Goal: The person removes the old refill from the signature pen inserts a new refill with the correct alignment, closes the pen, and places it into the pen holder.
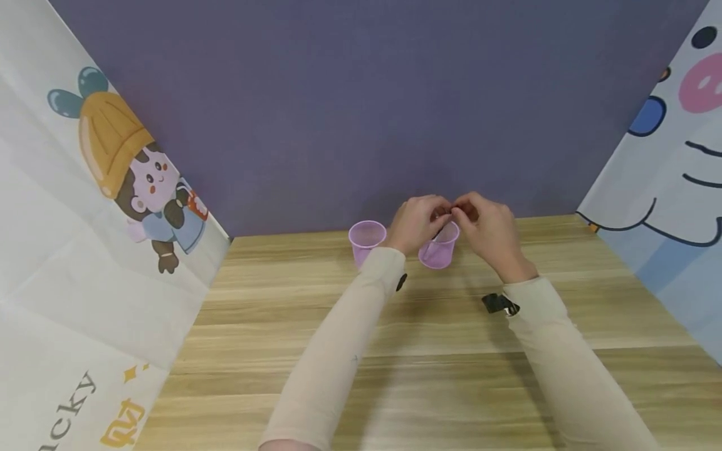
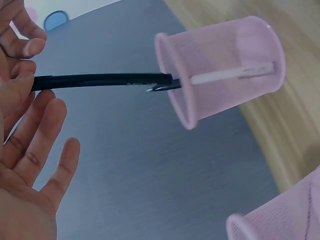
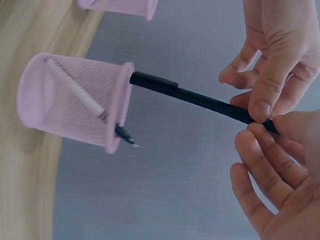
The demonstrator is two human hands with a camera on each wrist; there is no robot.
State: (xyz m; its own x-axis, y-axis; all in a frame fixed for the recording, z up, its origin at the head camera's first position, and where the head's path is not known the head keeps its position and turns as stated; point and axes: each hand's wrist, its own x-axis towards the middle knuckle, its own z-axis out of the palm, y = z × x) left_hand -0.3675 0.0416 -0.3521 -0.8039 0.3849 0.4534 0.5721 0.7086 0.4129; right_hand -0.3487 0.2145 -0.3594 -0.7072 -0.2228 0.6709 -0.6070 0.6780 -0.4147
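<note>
Both hands meet above a pink mesh pen cup [image 1: 440, 257]. My left hand [image 1: 414, 220] pinches the upper part of a slim black pen [image 3: 205, 103] between thumb and fingers. At the pen's top end, my right hand [image 1: 492, 230] pinches it too, thumb and fingertip close beside the left thumb. The pen's lower end, with its clip, overlaps the cup's rim in both wrist views. Inside that cup leans a white pen [image 2: 215, 76], its black pointed end poking out past the rim.
A second pink mesh cup [image 1: 361, 252] stands to the left, partly hidden by the left forearm. Both cups are on a wood-grain table [image 1: 265, 300] near the grey-blue back panel [image 1: 316, 125]. White printed sheets [image 1: 68, 250] flank the table.
</note>
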